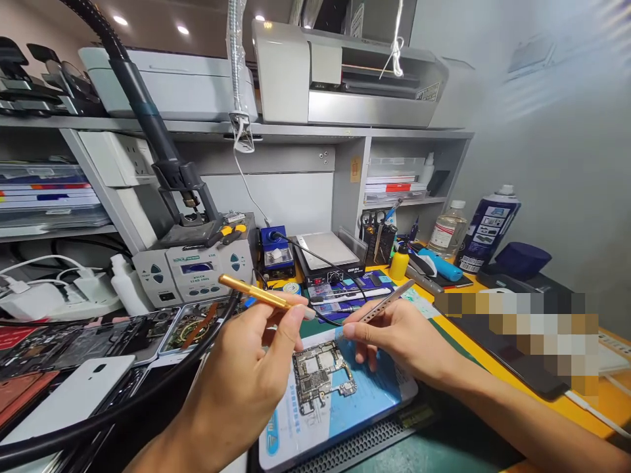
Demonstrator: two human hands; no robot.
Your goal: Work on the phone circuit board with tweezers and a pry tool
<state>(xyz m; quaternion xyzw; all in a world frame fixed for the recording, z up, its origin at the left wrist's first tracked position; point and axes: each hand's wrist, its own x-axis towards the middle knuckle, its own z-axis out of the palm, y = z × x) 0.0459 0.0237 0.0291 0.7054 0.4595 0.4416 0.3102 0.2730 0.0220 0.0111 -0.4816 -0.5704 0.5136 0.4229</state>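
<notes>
My left hand (269,364) is closed around a slim gold pen-shaped tool (254,293), with its long end pointing up and to the left. Its other end, greyish, shows just past my fingers. Between the thumb and fingers of my right hand (407,335) are metal tweezers (384,303) with holes along the arm; their tips are hard to make out. Below and between both hands lies a bare phone circuit board (318,378) with cut-out openings. It rests on a blue and white box (355,420), and neither tool visibly touches it.
A hot-air station (197,269) stands at the left behind disassembled phones (89,341). A black hose (148,401) curves across the left front. Behind sit a small blue unit (277,253) and a flat heating plate (330,253). A yellow bottle (399,263) and spray can (488,230) stand right.
</notes>
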